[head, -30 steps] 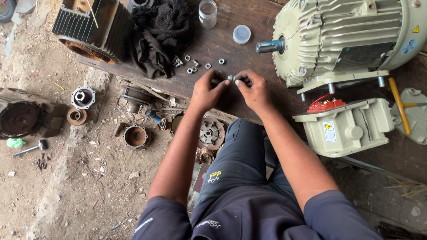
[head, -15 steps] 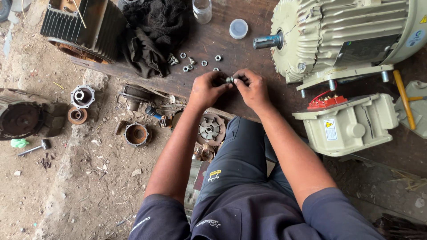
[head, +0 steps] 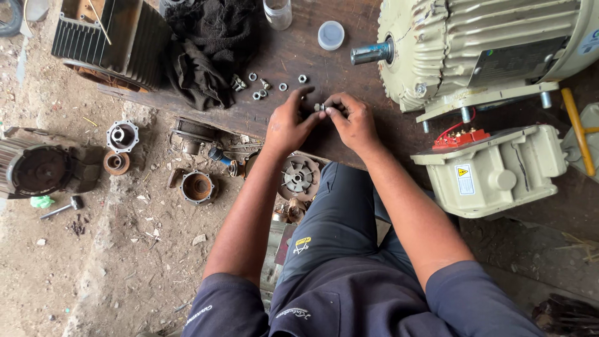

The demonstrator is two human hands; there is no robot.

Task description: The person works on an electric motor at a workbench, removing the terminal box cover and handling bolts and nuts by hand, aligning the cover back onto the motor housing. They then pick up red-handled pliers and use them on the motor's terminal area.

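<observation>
Now both hands meet over the dark wooden bench (head: 299,56), near its front edge. Left hand (head: 288,125) and right hand (head: 354,122) pinch one small bolt (head: 320,107) between closed fingertips, long axis roughly level, left to right. Loose nuts (head: 268,86) lie just behind; motor shaft (head: 369,53) points leftward nearby, bare wood between
</observation>
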